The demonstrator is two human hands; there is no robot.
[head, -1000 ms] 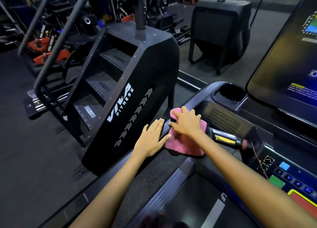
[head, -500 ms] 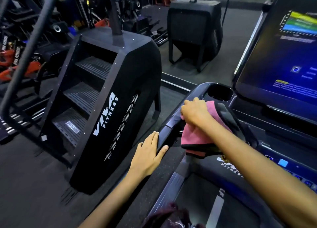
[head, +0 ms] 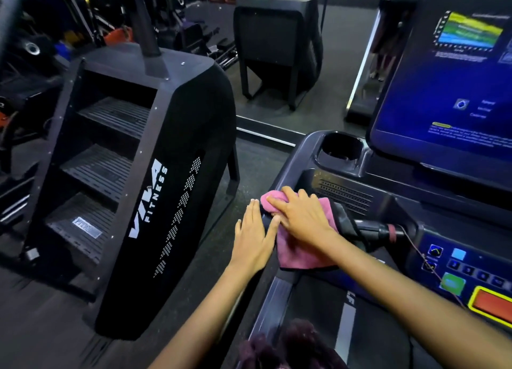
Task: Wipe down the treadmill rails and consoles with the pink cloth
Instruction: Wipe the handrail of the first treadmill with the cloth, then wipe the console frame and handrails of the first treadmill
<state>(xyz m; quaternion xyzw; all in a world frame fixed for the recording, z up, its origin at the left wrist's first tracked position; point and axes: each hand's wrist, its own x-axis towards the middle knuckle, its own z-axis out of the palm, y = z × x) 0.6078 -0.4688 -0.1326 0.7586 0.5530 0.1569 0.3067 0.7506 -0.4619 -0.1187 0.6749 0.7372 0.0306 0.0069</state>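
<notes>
Change: compared with half a second ago, the right hand has drawn the pink cloth back toward the near end of the left rail, away from the cup holder.
Right hand: fingers lie spread and slightly bent over the bunched far end of the cloth, pressing it down onto the rail; the cloth's loose corner drapes toward the belt.
Left hand: the left hand rests flat, fingers straight and together, on the rail's outer edge just left of the cloth, holding nothing.
Cloth: on the left rail where it meets the console, near the speaker grille.
Technique: keep the palm's pressure even, overlap strokes along the rail, and steer clear of the red safety cord and the buttons.
Left to do: by the look of it, the cup holder, the screen and the far rail are not yet wiped.
</notes>
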